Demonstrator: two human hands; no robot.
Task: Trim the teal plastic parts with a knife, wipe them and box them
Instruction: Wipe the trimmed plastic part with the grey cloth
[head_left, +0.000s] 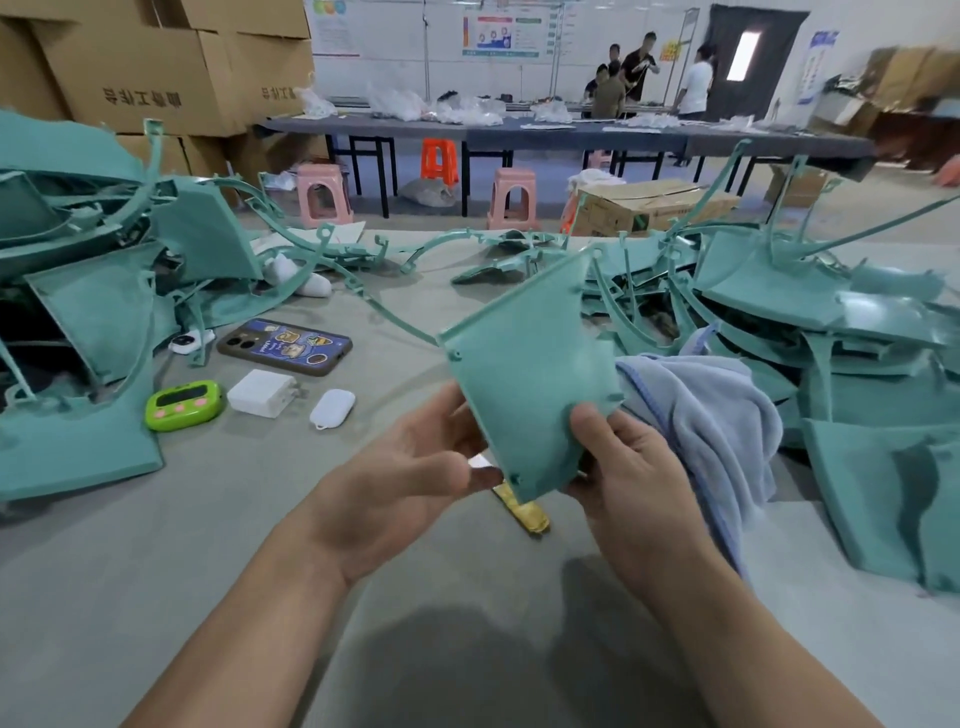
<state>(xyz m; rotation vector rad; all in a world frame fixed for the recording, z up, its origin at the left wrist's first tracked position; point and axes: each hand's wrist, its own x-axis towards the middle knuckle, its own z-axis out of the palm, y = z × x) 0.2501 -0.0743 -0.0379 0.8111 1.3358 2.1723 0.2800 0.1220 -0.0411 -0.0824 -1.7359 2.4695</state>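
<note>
The teal part (524, 374) is up over the tabletop (363, 545), between both hands. It looks thin, light and stiff, with a smooth face that may slip, so it is best held by its edges near the bottom. The right hand (623, 467) pinches the bottom right edge with its thumb on the front, and the cloth (717, 415) is just beside it. The left hand (395, 467) is loose and half open, its fingers (452, 462) only touching the left edge, with the yellow knife (527, 512) just below.
</note>
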